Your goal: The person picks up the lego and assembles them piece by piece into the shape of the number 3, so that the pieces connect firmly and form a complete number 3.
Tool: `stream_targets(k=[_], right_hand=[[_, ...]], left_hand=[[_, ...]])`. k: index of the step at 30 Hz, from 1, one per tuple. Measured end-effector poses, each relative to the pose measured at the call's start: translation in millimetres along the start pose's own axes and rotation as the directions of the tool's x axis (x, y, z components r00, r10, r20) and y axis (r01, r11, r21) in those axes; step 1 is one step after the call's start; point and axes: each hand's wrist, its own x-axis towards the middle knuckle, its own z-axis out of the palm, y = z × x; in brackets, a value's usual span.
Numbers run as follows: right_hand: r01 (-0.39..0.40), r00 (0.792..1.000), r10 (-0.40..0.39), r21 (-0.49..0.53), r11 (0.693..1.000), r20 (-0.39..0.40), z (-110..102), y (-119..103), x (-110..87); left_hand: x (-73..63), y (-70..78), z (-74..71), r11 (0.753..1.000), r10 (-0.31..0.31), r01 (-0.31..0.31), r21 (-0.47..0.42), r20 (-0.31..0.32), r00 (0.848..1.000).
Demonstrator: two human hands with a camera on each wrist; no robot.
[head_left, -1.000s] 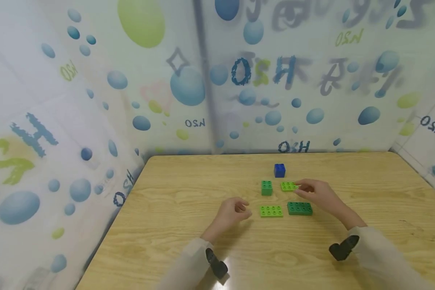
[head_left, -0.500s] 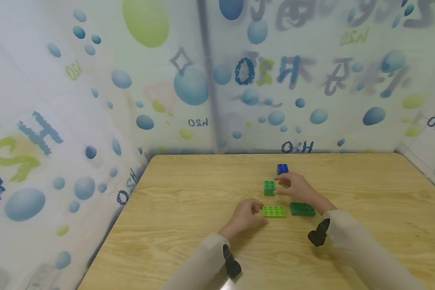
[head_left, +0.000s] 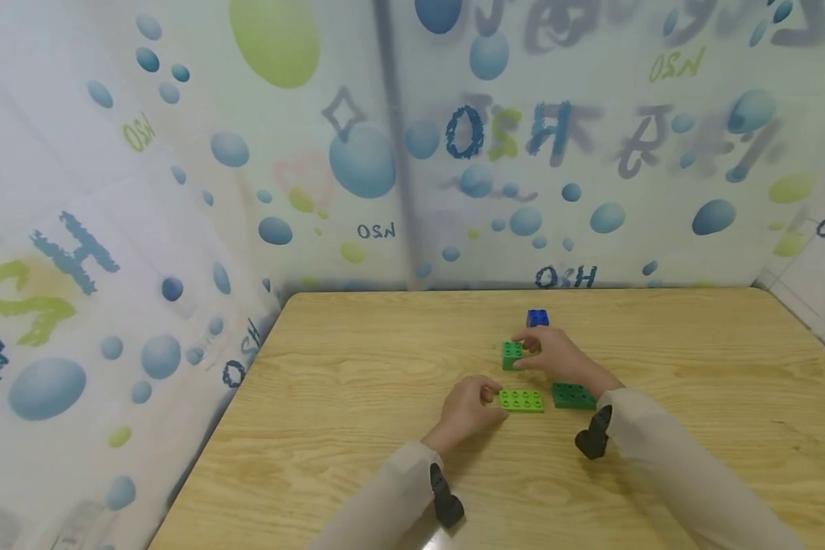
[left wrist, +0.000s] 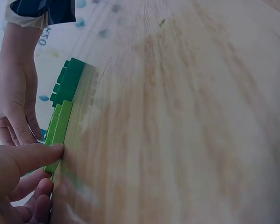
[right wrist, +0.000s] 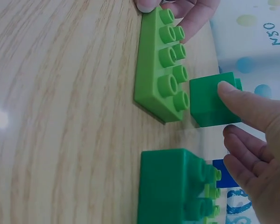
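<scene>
Near the middle of the table, my left hand [head_left: 469,409] pinches the left end of a light green eight-stud toy brick [head_left: 522,402], thumb on the near side. Its thumb [left wrist: 37,156] lies along the brick in the left wrist view. Farther back, my right hand [head_left: 553,355] pinches a small green brick [head_left: 510,357], thumb in front and a finger at the back corner. In the right wrist view, the thumb presses the green brick [right wrist: 212,102]; its other fingers curl beside it. A dark green brick [head_left: 572,396] lies below the right wrist.
A blue brick [head_left: 538,318] stands just behind the right hand. Another light green brick, hidden under that hand in the head view, shows a few studs [right wrist: 211,191] behind the dark green brick. The wooden tabletop [head_left: 357,359] meets a bubble-printed curtain [head_left: 419,214] at the back.
My right hand has moved left from the far light green brick to the small green one. My left hand has come right to the end of the near light green brick.
</scene>
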Motion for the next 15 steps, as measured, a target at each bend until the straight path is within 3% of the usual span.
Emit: stream_targets(k=[15], right_hand=[[0.007,1.000,-0.007,-0.013,1.000,-0.006,2.1,0.3,-0.3]], left_hand=[[0.0,-0.5,1.1,0.999,0.015,-0.014,0.031,-0.025,1.000]])
